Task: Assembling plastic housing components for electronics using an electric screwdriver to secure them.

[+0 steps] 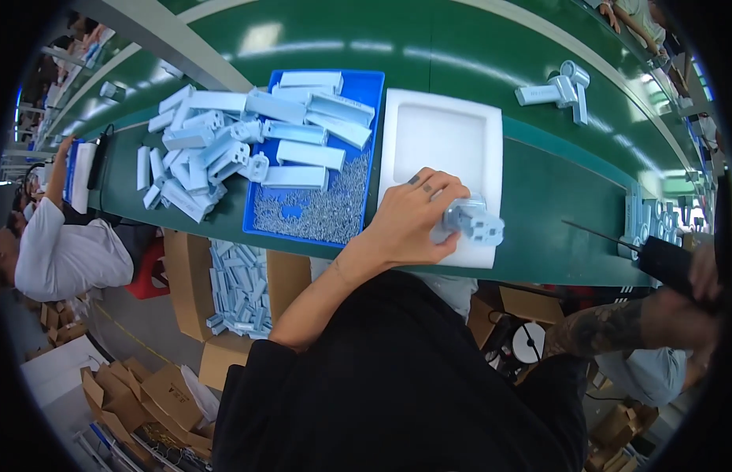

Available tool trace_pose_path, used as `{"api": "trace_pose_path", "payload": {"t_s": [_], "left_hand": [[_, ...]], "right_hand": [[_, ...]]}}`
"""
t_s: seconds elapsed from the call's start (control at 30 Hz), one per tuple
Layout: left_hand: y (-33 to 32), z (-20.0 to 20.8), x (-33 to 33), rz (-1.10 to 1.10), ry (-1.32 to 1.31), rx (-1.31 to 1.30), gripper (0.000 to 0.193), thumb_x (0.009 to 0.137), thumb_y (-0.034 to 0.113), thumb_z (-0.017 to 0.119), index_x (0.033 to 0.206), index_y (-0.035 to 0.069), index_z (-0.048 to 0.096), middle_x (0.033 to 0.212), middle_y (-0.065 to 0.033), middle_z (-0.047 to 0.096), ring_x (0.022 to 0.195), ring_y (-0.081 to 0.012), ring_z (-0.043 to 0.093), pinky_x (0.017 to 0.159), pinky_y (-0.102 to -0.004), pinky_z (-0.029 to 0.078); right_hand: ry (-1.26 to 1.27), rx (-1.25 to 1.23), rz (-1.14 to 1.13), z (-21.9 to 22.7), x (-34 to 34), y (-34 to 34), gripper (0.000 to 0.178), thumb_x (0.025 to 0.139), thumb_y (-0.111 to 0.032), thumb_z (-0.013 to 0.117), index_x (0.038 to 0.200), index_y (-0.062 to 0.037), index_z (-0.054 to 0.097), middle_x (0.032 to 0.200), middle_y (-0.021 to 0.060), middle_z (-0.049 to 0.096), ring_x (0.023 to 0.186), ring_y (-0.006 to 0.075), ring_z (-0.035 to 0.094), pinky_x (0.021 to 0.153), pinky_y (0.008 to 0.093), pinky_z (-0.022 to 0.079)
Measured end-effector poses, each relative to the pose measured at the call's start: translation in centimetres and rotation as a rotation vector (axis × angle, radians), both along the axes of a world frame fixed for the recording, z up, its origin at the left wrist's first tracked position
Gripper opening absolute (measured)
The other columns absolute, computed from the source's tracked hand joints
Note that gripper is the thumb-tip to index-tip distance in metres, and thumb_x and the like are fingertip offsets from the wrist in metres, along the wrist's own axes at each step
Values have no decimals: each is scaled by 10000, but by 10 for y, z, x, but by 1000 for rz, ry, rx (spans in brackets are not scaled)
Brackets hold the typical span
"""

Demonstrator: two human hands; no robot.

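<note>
My left hand (419, 220) is closed around a light-blue plastic housing (486, 228) whose end with square openings points right. It holds the piece over the lower part of a white foam tray (393, 149). Far out at the right, my right hand (703, 275), smeared by motion and partly lost at the dark rim, grips a black electric screwdriver (667, 263). The tool's long thin bit points left over the green bench. Left of the foam, a blue bin (379, 102) contains long light-blue plastic covers (311, 155) and many small screws (327, 206).
More light-blue housings (194, 153) are heaped left of the bin. Several joined parts (567, 92) lie on the green conveyor (460, 79), others (645, 216) stand at the bench's right end. A cardboard box (189, 283) of blue parts sits below. A person (75, 248) works at the left.
</note>
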State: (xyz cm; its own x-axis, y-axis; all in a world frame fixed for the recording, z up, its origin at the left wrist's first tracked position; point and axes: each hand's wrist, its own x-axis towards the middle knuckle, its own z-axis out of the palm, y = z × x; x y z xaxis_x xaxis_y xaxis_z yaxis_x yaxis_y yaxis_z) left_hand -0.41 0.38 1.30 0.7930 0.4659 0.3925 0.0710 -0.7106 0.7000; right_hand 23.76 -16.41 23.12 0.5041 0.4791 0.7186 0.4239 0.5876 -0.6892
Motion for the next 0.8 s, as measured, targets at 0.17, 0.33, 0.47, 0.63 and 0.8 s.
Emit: {"api": "trace_pose_path", "payload": {"t_s": [0.17,0.33,0.47,0.63,0.8], "left_hand": [[37,31,20,232,-8,35,457,783,277,762,1117,-11,643,1092,-179,669,1002,-373,684,800,-450,577],[123,44,78,518,403,20,547,858,460,695,996,-70,700,963,-300,706,908,-432,717,836,-490,582],[174,19,123,504,398,17,613,826,510,770,983,-79,698,977,-293,719,911,-449,717,835,-487,592],[188,-9,126,610,270,123,829,774,551,851,1208,-107,595,1134,-294,652,996,-478,679,852,-494,589],[122,-2,85,513,113,207,761,862,392,810,1333,-114,493,1279,-305,547,1176,-442,579,946,-470,545]], "right_hand": [[100,-54,-1,-44,11,1,397,1035,-169,542,1353,52,460,849,51,482,702,122,518,708,290,455],[38,11,-180,-56,-28,22,487,1059,-221,533,1399,86,368,835,78,487,580,128,447,590,294,437],[27,14,-189,-60,-31,16,485,1063,-220,534,1396,88,364,836,86,493,584,127,454,587,294,436],[86,35,-142,-58,-26,16,418,1063,-119,529,1403,64,368,859,66,506,708,134,523,656,292,460],[-291,-101,-658,-77,-23,35,603,1006,-128,640,1453,99,305,1087,188,583,877,232,637,757,332,559]]}}
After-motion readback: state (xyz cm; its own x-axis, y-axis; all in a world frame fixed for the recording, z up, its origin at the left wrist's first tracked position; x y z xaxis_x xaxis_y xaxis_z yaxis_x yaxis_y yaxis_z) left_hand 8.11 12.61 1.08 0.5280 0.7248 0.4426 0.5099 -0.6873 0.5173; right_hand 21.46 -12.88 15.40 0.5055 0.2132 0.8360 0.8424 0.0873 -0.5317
